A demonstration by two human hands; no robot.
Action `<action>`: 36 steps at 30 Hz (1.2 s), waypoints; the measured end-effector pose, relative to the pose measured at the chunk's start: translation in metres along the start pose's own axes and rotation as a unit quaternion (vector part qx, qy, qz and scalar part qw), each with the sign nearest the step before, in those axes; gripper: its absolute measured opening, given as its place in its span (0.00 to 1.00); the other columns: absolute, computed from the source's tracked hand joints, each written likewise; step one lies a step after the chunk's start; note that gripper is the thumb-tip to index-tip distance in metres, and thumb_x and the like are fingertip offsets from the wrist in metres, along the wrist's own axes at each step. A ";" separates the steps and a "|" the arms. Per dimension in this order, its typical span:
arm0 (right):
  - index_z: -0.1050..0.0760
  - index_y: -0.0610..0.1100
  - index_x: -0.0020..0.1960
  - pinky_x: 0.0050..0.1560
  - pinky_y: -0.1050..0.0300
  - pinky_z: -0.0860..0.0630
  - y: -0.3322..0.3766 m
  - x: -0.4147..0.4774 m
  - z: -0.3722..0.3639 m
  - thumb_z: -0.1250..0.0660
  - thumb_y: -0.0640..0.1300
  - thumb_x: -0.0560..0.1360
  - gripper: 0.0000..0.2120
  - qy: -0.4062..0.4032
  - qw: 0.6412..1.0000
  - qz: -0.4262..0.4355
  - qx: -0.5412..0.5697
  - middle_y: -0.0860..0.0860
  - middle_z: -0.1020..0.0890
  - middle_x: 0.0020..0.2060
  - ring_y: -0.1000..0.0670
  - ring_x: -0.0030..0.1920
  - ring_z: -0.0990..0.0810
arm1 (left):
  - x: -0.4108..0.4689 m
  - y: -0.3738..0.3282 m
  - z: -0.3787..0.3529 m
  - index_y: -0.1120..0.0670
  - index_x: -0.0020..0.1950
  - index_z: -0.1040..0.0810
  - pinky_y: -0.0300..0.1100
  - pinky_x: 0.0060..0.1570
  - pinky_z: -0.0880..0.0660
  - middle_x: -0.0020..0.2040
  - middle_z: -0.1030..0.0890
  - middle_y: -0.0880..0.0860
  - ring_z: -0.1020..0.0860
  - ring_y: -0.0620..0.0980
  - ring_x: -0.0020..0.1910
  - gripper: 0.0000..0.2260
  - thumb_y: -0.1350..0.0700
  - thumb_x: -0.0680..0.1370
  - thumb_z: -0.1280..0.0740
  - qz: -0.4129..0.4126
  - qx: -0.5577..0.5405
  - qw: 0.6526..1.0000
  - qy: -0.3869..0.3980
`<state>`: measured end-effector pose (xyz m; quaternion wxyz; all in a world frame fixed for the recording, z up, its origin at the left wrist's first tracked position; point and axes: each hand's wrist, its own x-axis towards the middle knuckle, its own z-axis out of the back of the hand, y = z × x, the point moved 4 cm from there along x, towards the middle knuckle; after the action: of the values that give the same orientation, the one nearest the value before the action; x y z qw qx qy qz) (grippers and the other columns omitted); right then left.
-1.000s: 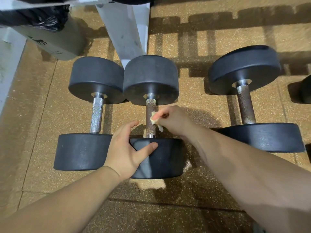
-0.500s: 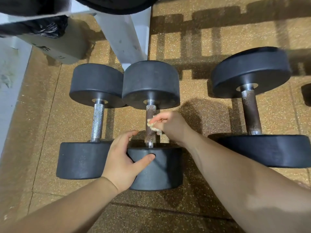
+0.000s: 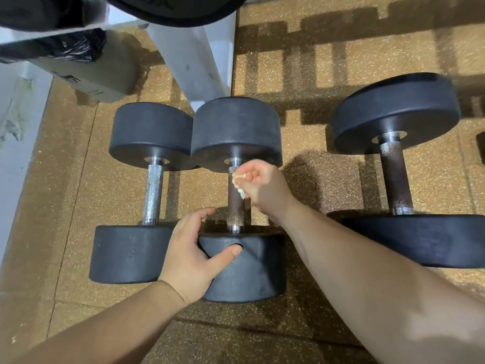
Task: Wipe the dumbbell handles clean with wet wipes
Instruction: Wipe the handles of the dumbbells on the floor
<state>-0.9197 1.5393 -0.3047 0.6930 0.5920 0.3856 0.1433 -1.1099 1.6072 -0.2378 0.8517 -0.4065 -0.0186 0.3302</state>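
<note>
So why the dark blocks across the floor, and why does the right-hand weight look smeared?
Head view: the blocks on the speckled tan rubber floor are shadows from something out of frame; the black round dumbbell on the right has a motion-blurred far head; the right hand holding the pale wet wipe is slightly soft; the wide lens swells the near forearms.

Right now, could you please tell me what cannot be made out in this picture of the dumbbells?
1. Head view: most of the wet wipe is balled inside the right hand; soiling unclear.
2. Head view: the underside of the middle handle faces away from the camera.
3. Head view: the left hand covers part of the middle dumbbell's near head.
4. Head view: the frame's right edge cuts off the right dumbbell.
</note>
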 end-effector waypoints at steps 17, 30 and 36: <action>0.16 0.49 0.44 0.43 0.68 0.26 0.008 -0.007 0.002 0.27 0.42 0.74 0.03 -0.038 0.988 0.075 -0.132 0.51 0.17 0.42 0.57 0.39 0.20 | -0.001 0.001 0.000 0.38 0.67 0.31 0.46 0.73 0.34 0.66 0.27 0.38 0.31 0.42 0.71 0.32 0.32 0.65 0.29 0.003 -0.011 1.000 -0.009; 0.16 0.48 0.44 0.42 0.64 0.23 0.009 -0.006 0.002 0.30 0.36 0.75 0.07 0.025 0.997 0.019 -0.066 0.51 0.16 0.38 0.53 0.39 0.19 | -0.001 0.003 0.000 0.39 0.68 0.31 0.53 0.72 0.32 0.67 0.25 0.44 0.30 0.46 0.71 0.33 0.32 0.66 0.28 0.008 -0.008 1.000 -0.007; 0.17 0.50 0.40 0.49 0.57 0.20 -0.009 -0.030 0.006 0.26 0.39 0.73 0.07 0.168 0.976 -0.080 -0.115 0.53 0.14 0.41 0.52 0.43 0.17 | 0.000 0.001 0.000 0.41 0.67 0.30 0.53 0.71 0.32 0.66 0.24 0.44 0.29 0.47 0.70 0.32 0.33 0.66 0.28 0.005 -0.008 1.000 -0.008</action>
<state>-0.9380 1.5131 -0.3022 0.6909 0.4430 0.5236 0.2286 -1.1109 1.6078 -0.2388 0.8464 -0.4110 -0.0261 0.3376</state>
